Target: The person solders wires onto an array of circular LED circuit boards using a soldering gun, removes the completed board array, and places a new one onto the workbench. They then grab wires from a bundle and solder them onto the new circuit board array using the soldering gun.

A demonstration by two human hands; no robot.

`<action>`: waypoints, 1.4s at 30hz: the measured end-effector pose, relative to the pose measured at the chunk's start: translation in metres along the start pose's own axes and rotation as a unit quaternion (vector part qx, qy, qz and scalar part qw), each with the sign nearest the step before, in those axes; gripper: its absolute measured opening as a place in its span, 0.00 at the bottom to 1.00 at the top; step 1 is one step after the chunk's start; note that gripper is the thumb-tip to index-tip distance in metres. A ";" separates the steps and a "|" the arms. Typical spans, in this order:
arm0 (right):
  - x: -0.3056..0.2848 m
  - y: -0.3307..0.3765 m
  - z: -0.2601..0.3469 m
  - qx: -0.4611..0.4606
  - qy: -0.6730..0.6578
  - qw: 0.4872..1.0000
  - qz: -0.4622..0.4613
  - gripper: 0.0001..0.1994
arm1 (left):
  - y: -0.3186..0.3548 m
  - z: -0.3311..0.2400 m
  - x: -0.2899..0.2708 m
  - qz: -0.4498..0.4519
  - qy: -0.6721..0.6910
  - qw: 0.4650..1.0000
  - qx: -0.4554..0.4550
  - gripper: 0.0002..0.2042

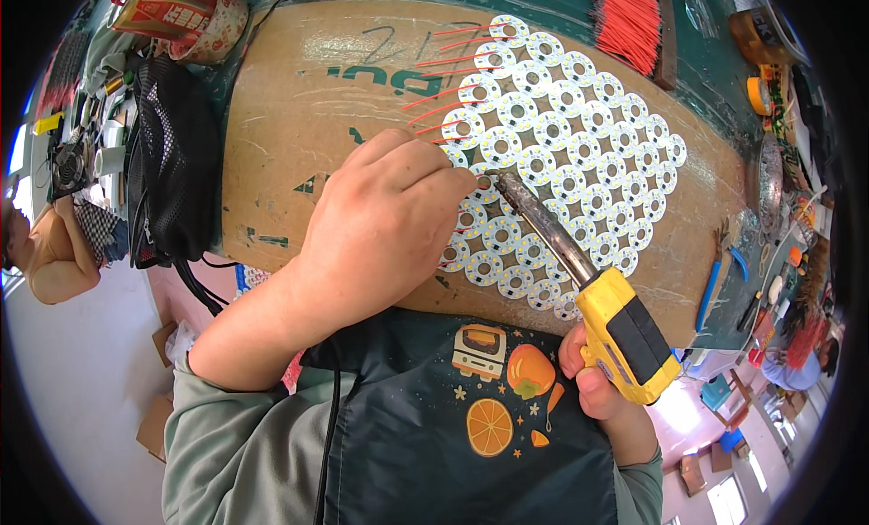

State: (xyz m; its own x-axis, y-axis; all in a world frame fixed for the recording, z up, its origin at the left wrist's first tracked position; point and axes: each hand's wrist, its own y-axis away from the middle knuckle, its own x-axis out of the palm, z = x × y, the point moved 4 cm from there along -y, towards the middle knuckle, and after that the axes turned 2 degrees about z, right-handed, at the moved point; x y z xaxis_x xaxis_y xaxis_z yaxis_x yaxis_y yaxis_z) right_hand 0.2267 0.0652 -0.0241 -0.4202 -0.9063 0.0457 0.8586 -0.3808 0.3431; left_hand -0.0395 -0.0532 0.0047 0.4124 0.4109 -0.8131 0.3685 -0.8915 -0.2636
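Note:
A sheet of white ring-shaped LED boards (552, 127) lies on a brown cardboard (299, 118). Thin red wires (444, 92) stick out leftward from several boards along its left edge. My left hand (389, 217) is closed in a pinch over that edge, and a short bit of red wire shows at its fingertips. In my right hand (597, 385) is a yellow and black soldering gun (629, 335), its metal barrel slanting up and left. The soldering tip (493, 174) meets a board right beside my left fingertips; whether it touches the wire is hard to tell.
A bundle of red wires (626, 23) lies at the back. Blue-handled pliers (712, 285) and orange tape (759, 97) are at the right. A black mesh bag (172, 154) and a red-gold can (167, 14) stand left. Another person (59, 244) sits at far left.

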 end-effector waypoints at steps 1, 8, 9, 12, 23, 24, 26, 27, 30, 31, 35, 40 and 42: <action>-0.001 0.000 0.002 -0.019 0.018 1.000 -0.008 0.12 | 0.000 0.000 0.000 0.000 -0.001 1.000 0.000 0.09; -0.002 0.000 0.002 0.017 -0.054 0.998 0.022 0.14 | 0.000 0.000 0.000 0.006 -0.001 1.000 -0.001 0.09; -0.003 0.001 0.002 0.021 -0.067 0.997 0.021 0.15 | 0.000 0.000 -0.001 0.004 0.001 1.000 0.000 0.08; -0.003 0.005 -0.001 0.042 -0.037 0.997 0.049 0.42 | -0.001 -0.001 -0.001 0.005 0.003 1.000 -0.005 0.08; -0.004 0.004 0.005 0.008 -0.044 0.999 0.029 0.19 | 0.000 -0.008 0.003 -0.011 -0.017 1.000 -0.014 0.08; -0.005 0.003 0.007 0.005 -0.055 0.998 0.020 0.14 | 0.000 -0.008 0.004 -0.014 -0.019 1.000 -0.010 0.08; -0.004 0.002 0.009 0.002 -0.045 0.999 0.023 0.14 | 0.000 -0.008 0.005 -0.010 -0.020 1.000 -0.011 0.08; -0.004 0.001 0.009 0.001 -0.041 0.999 0.023 0.14 | 0.000 -0.008 0.006 -0.007 -0.020 1.000 -0.011 0.08; -0.004 0.001 0.009 0.001 -0.017 0.999 0.029 0.13 | 0.000 -0.008 0.006 0.003 -0.025 1.000 -0.009 0.08; -0.004 0.001 0.008 -0.003 -0.016 1.000 0.026 0.13 | 0.000 -0.008 0.006 0.003 -0.026 1.000 -0.007 0.08; -0.006 0.001 0.005 -0.014 -0.006 0.999 0.038 0.12 | 0.000 -0.009 0.007 0.004 -0.024 1.000 -0.005 0.08; -0.005 0.006 0.001 -0.011 -0.005 0.999 0.029 0.10 | 0.000 -0.010 0.007 -0.001 -0.027 1.000 0.000 0.08; -0.007 0.007 -0.001 -0.007 -0.013 1.000 0.010 0.10 | 0.000 -0.010 0.007 -0.006 -0.025 1.000 0.000 0.08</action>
State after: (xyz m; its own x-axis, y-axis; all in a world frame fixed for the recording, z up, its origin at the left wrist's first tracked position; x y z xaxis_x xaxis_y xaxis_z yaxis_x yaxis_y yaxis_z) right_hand 0.2357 0.0687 -0.0234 -0.4095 -0.9091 0.0768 0.8711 -0.3645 0.3292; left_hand -0.0281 -0.0488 0.0042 0.3664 0.4107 -0.8349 0.3720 -0.8871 -0.2732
